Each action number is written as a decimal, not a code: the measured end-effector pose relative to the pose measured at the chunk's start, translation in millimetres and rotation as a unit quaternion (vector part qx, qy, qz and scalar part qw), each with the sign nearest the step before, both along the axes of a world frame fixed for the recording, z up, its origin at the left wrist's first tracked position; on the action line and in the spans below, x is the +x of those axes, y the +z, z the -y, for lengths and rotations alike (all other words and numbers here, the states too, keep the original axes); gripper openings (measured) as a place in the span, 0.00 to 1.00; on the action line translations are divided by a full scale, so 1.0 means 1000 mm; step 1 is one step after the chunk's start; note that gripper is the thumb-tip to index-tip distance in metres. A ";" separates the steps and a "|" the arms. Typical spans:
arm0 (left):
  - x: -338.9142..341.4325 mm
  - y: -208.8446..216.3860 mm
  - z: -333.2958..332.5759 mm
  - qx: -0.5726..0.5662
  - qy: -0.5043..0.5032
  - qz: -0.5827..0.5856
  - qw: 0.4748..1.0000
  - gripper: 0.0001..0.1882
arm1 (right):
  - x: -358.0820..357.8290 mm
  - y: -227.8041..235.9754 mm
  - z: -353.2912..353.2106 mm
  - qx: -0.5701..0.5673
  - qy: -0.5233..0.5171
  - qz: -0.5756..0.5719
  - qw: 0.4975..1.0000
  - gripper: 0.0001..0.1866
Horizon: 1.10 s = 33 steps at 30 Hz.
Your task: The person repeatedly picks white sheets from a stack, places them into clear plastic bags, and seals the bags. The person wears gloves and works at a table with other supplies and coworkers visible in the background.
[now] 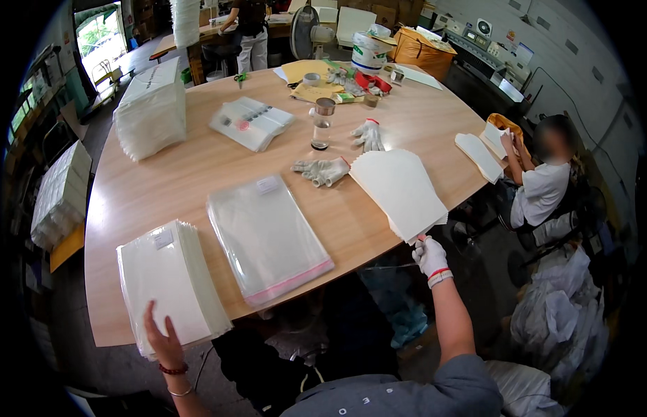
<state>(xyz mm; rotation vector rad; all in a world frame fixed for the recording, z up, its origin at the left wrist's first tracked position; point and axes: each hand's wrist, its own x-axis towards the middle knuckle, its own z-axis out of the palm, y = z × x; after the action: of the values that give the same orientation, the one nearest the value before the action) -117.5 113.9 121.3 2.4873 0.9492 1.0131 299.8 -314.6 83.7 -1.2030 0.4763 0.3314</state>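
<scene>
From the head camera, the left hand (164,340) lies flat, fingers spread, on the near stack of bagged white sheets (169,285) at the table (198,167) edge — pinning it down, I judge. The gloved right hand (430,256) pinches the low corner of the fanned white paper stack (400,191), overhanging for easy reach. The clear bags (268,236) lie between — their contents are unreadable.

Clear bag stack (268,236) w/ pink strip lay mid-table, small white label (267,185) on top; bagged white sheet pile (169,285) at left, also labelled.
</scene>
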 end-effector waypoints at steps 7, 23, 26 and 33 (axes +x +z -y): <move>0.106 0.005 0.080 -0.138 -0.309 -0.034 0.941 0.09 | 0.021 0.010 -0.004 0.175 -0.053 -0.034 0.983 0.08; 0.215 -0.101 0.041 0.056 -0.206 -0.294 0.932 0.08 | -0.064 0.022 0.010 -0.023 0.177 0.266 0.947 0.15; 0.213 -0.101 0.038 0.017 -0.230 -0.347 0.909 0.09 | -0.111 0.012 0.017 0.017 0.303 0.177 0.936 0.17; 0.199 -0.095 0.038 -0.021 -0.241 -0.167 0.956 0.08 | -0.152 0.001 -0.015 0.089 0.303 0.017 0.949 0.19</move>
<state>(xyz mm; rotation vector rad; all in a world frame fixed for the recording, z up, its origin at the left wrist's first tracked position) 81.6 75.7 26.8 2.7035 0.3893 0.4212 147.8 -299.5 85.0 -1.1551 0.0305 0.8595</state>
